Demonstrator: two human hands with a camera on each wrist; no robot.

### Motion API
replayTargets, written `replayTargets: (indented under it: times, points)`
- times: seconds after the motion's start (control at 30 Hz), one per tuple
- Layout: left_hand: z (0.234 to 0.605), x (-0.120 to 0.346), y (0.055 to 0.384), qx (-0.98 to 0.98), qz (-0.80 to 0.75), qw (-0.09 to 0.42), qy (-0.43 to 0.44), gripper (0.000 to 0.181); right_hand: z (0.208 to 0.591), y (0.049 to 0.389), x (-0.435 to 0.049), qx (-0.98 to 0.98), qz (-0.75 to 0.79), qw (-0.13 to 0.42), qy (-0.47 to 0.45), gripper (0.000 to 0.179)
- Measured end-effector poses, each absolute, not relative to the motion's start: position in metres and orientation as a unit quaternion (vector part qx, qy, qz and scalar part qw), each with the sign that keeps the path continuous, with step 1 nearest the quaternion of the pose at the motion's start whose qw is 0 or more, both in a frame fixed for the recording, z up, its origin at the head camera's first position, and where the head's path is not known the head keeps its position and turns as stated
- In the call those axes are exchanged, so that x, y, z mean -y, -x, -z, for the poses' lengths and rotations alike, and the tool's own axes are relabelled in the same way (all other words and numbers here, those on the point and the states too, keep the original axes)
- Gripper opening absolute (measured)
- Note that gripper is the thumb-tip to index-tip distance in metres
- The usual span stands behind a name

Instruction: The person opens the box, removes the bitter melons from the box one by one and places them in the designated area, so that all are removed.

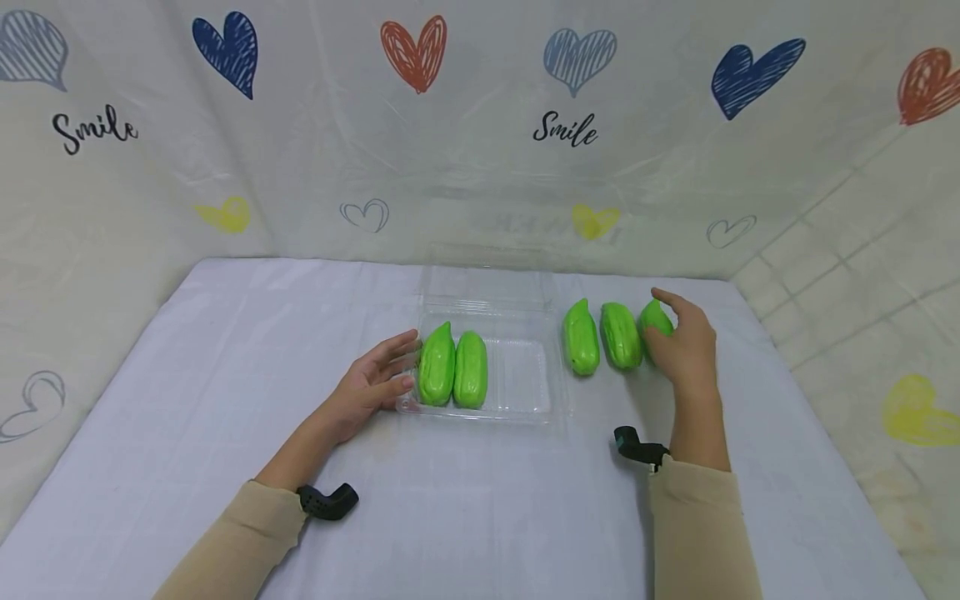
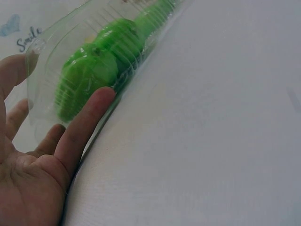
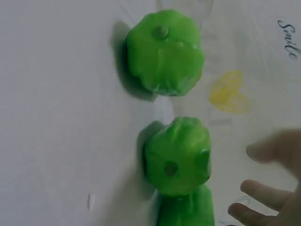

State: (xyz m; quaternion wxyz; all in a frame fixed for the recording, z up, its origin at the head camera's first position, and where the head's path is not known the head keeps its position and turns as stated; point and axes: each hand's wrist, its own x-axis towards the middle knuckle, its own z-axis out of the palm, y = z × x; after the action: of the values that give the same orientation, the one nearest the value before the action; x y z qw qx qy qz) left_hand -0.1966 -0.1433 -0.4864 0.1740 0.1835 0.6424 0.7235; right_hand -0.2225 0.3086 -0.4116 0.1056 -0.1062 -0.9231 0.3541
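A clear plastic clamshell box [image 1: 525,379] stands open mid-table, lid tilted back. Two green ridged gourds [image 1: 453,368] lie side by side in its left half. My left hand [image 1: 375,379] rests straight-fingered against the box's left wall; in the left wrist view the left hand [image 2: 44,169] lies along the box [image 2: 42,70], with the gourds [image 2: 89,75] behind the plastic. Three more gourds lie in a row right of the box: one [image 1: 581,337], a second [image 1: 621,335] and a rightmost gourd [image 1: 654,317]. My right hand [image 1: 686,346] hovers over the rightmost, fingers spread. The right wrist view shows the right hand [image 3: 270,193] apart from the gourds [image 3: 178,155].
The table carries a white cloth [image 1: 225,400], with a heart-printed plastic sheet [image 1: 480,150] hung behind and at both sides. The right half of the box holds nothing. Black wrist mounts [image 1: 327,502] sit on both sleeves.
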Motion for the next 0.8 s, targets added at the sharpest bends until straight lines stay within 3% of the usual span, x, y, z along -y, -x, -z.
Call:
replayTargets:
  times: [0.37, 0.8]
  points:
    - [0.486, 0.142, 0.196, -0.65, -0.72, 0.172, -0.171, 0.07, 0.388, 0.215, -0.263, 0.889, -0.443, 0.112, 0.039, 0.058]
    - [0.485, 0.142, 0.196, -0.65, -0.719, 0.172, -0.175, 0.07, 0.375, 0.208, -0.226, 0.845, -0.528, 0.062, -0.053, 0.054]
